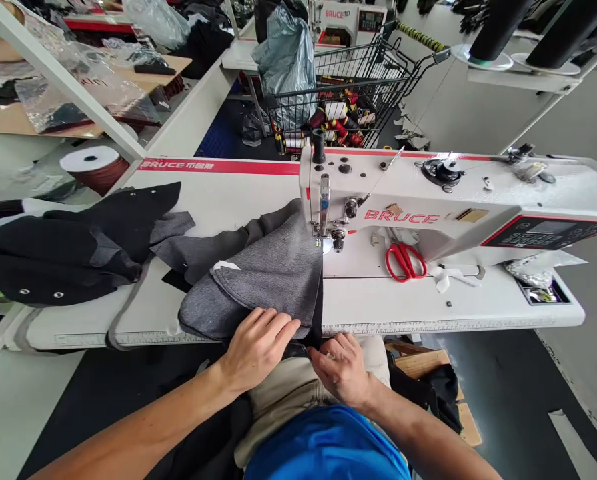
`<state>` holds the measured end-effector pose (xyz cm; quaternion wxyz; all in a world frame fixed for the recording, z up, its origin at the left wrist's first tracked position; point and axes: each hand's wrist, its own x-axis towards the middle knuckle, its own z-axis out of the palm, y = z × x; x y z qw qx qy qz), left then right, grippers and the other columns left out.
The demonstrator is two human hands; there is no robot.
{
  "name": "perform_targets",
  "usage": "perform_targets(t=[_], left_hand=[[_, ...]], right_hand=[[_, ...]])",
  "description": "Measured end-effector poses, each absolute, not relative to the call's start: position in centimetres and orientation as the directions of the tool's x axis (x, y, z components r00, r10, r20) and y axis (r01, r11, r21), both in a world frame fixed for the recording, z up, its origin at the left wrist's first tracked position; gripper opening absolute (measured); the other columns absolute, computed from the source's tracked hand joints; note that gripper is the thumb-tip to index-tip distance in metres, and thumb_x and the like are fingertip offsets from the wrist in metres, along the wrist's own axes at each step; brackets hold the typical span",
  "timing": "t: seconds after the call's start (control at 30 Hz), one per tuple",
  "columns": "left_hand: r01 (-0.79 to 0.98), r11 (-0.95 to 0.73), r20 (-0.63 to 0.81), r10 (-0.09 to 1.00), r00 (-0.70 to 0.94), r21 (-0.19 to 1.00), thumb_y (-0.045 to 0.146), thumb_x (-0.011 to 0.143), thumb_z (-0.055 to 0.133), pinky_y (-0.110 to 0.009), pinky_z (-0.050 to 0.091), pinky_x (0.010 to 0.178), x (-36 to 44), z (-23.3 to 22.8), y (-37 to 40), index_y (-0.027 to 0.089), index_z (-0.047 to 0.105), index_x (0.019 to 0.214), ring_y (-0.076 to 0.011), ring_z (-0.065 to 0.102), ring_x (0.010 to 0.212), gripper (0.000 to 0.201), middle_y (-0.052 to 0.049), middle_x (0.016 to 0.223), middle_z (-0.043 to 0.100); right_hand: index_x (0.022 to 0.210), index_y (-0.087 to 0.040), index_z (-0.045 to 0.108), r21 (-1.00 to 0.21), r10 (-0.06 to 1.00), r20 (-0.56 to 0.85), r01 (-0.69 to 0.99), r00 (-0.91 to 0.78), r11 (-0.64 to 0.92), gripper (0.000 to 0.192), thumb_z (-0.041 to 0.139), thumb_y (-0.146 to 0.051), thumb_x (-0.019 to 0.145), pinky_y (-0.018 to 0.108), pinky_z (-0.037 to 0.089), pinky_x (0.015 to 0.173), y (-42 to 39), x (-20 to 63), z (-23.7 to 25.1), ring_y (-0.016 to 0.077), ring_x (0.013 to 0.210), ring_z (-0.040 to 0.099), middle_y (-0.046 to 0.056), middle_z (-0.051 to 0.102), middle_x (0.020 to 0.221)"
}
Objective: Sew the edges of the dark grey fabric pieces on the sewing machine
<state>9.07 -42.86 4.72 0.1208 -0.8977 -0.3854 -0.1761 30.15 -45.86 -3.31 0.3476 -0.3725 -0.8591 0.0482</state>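
A dark grey fabric piece with black fabric along its right edge lies under the needle end of a white sewing machine. It hangs over the front edge of the table. My left hand grips the grey fabric near that edge, fingers together on top and thumb hidden. Just right of it, below the table edge, my right hand is closed with thumb and finger pinching the edge of the black fabric. A small white patch shows on the grey fabric.
Black fabric pieces with eyelets lie at the table's left end. Red-handled scissors rest under the machine arm. Behind the table stands a cart with thread spools. A ruler strip runs along the front edge.
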Motion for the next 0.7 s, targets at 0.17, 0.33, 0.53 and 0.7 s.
perform_targets(t=[0.17,0.33,0.53,0.7], left_hand=[[0.711,-0.700,0.294,0.668,0.683,-0.061,0.008,0.088,0.050,-0.033,0.041,0.069,9.2,4.2,-43.2,0.018,0.065,0.095,-0.0179,0.052,0.074,0.020,-0.003,0.078,0.059],[0.802,-0.592,0.183,0.783,0.595,-0.078,0.011,0.087,0.053,-0.037,0.046,0.078,9.5,4.8,-42.8,0.018,0.064,0.107,-0.0227,0.057,0.094,0.025,-0.008,0.105,0.064],[0.754,-0.646,0.208,0.726,0.655,-0.119,0.013,0.087,0.049,-0.047,0.034,0.111,10.1,6.7,-40.7,0.013,0.065,0.098,-0.0290,0.041,0.134,0.020,-0.012,0.129,0.058],[0.629,-0.773,0.117,0.619,0.777,-0.087,0.021,0.087,0.051,-0.043,0.031,0.116,11.0,6.6,-39.1,0.011,0.063,0.102,-0.0254,0.044,0.132,0.021,-0.015,0.134,0.055]], right_hand=[[0.102,-0.022,0.067,-0.341,0.684,0.574,0.628,-0.451,0.700,0.016,0.060,-0.016,0.089,0.031,0.031,0.060,-46.2,29.8,-3.1,0.0150,0.066,0.044,0.001,0.060,0.076],[0.116,-0.025,0.063,-0.272,0.708,0.527,0.696,-0.471,0.665,0.028,0.057,-0.019,0.090,0.036,0.039,0.074,-45.4,30.5,-1.9,0.0227,0.093,0.054,0.006,0.064,0.107],[0.125,-0.011,0.058,-0.190,0.583,0.481,0.572,-0.654,0.798,0.035,0.049,-0.011,0.091,0.044,0.039,0.100,-42.9,30.7,-1.0,0.0327,0.137,0.031,0.015,0.052,0.135],[0.115,-0.012,0.062,-0.226,0.545,0.467,0.502,-0.697,0.835,0.024,0.050,-0.013,0.094,0.042,0.041,0.103,-41.7,30.7,-0.5,0.0277,0.132,0.040,0.014,0.062,0.117]])
